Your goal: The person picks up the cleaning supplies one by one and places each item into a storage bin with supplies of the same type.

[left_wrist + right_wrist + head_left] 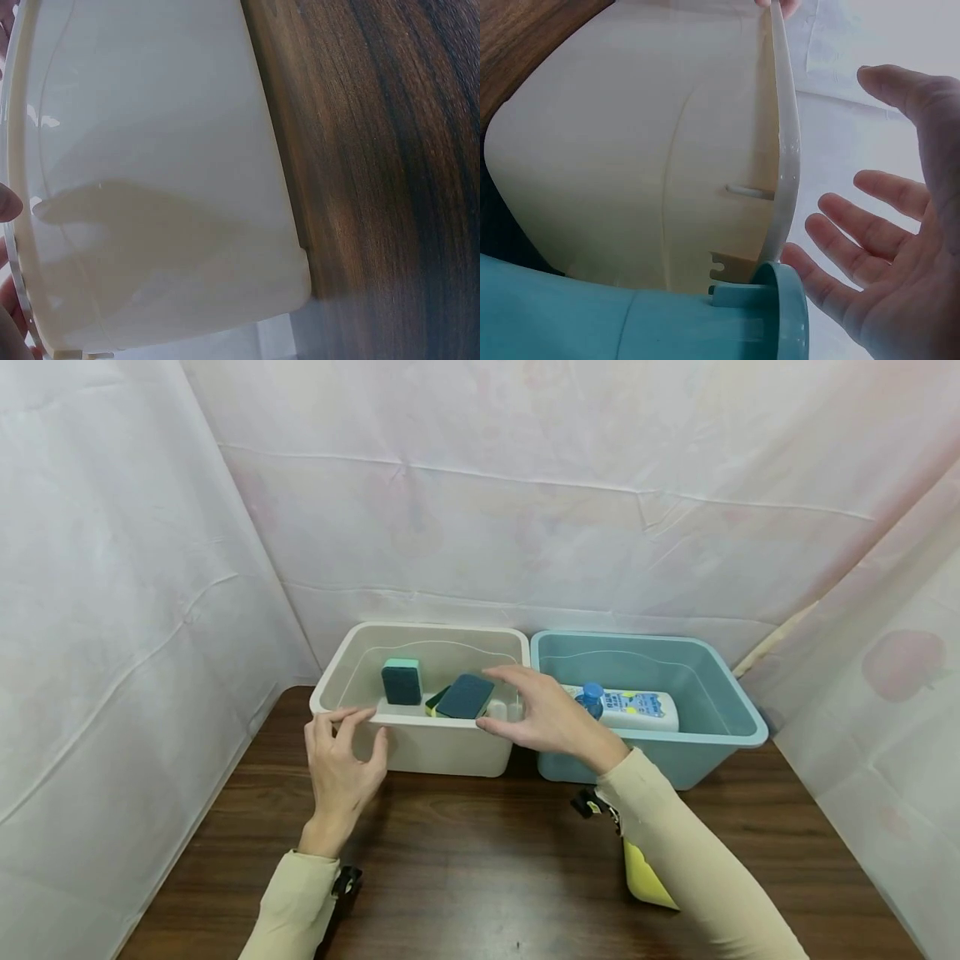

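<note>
My left hand [341, 768] is at the front left of the cream bin [442, 747], fingertips right at the rim and the thumb held apart in front of the wall. Above the bin's front right part is my right hand [543, 710], thumb and fingers spread with nothing between them. Inside the bin a green sponge [402, 682] with a dark scouring face stands upright at the left. Another dark-faced sponge [467, 696] lies tilted near the right hand, partly over a yellow-edged sponge [433, 702].
Close against the cream bin's right side stands a blue bin [645, 756]. It holds a white bottle [641, 710] and a blue-capped bottle [592, 697], partly behind the right wrist. Something yellow [647, 881] lies on the wooden table [480, 868], partly under the right forearm. Curtains hang behind and at both sides.
</note>
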### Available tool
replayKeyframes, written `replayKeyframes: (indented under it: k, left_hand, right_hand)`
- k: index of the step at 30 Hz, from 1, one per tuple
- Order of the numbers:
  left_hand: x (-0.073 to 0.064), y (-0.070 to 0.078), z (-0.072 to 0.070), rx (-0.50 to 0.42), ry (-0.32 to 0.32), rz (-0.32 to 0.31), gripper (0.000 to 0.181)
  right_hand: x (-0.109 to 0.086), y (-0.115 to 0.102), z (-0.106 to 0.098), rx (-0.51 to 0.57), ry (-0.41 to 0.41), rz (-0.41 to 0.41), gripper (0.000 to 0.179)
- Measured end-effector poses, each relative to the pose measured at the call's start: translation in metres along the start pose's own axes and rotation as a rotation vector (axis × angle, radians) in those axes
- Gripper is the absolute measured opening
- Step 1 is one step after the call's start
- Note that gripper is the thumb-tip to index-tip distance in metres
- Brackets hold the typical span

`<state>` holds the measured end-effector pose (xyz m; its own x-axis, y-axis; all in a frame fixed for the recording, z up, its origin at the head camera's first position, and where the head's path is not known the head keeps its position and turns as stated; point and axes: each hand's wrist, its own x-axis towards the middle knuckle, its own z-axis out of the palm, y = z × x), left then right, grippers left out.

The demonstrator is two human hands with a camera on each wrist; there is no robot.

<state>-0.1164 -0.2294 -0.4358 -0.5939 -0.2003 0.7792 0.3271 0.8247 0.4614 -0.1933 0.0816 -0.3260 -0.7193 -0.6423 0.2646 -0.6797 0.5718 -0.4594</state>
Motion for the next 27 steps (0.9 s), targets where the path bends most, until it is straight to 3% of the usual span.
replayKeyframes:
  k: [14,27]
  left_hand:
    - [-0.001,-0.002,0.000,-0.005,0.014,0.009,0.030]
    - [0.000,-0.001,0.002,-0.003,0.014,0.015,0.031]
  right_hand:
    - [-0.022,0.002,0.006,0.066,0.056,-0.053,0.066]
    - [-0.036,0.011,0.016,0.130,0.207,-0.181,0.053]
